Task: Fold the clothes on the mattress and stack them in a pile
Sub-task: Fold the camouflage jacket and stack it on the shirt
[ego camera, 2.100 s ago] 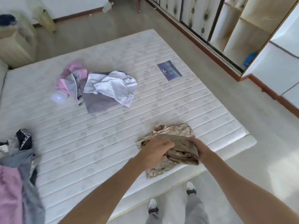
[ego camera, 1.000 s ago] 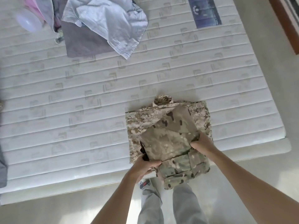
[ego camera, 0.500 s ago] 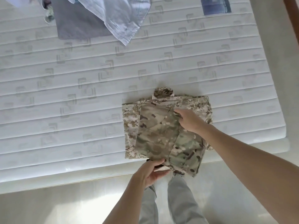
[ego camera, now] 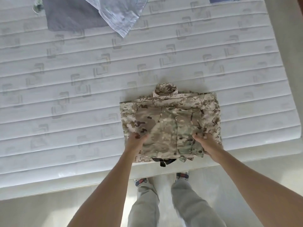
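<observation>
Two hands (ego camera: 136, 141) (ego camera: 208, 145) on two folded camouflage garments (ego camera: 165, 128) (ego camera: 211, 108)

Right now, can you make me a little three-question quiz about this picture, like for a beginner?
1. True or false: the camouflage trousers lie on top of the folded camouflage jacket.
2. Which garment overlaps the grey cloth? A) pale blue shirt B) a red towel
3. Fill in: the left hand and right hand grip the trousers near the mattress ____.

Key: 1 true; 2 A; 3 edge.
</observation>
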